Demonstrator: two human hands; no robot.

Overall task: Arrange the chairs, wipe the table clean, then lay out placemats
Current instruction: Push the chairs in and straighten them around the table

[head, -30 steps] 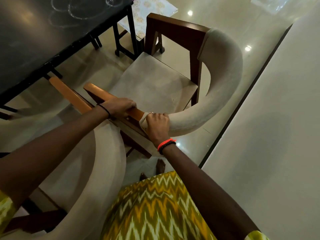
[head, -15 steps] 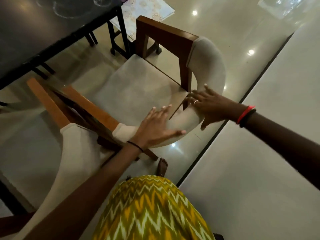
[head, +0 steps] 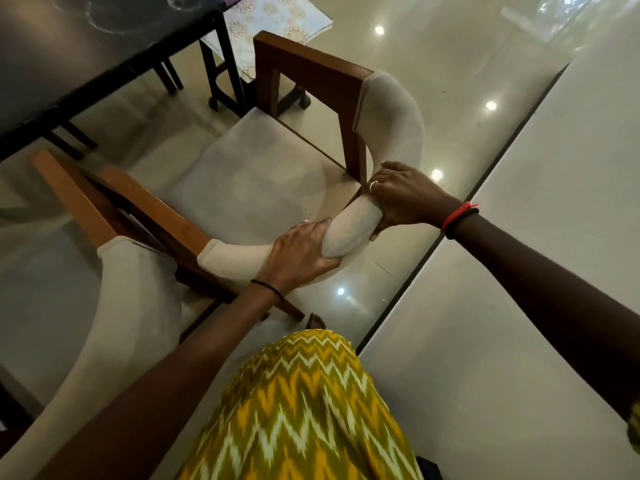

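Observation:
A wooden chair (head: 242, 181) with a pale seat and a curved padded backrest stands in front of me, facing the dark table (head: 86, 43) at the upper left. My left hand (head: 301, 252) is closed around the near part of the padded backrest. My right hand (head: 398, 199) grips the same backrest a little further right, next to the wooden rear post. A patterned placemat (head: 277, 19) lies past the table corner at the top.
A second chair of the same kind (head: 114, 306) stands close on the left, its wooden arm nearly touching the first. A pale wall or panel (head: 519, 271) runs along the right. The glossy floor shows between them; my foot is by the chair leg.
Both hands left the chair's wooden arm and its padded end, reached with spread fingers toward the curved backrest, and now grip it. The view has shifted right.

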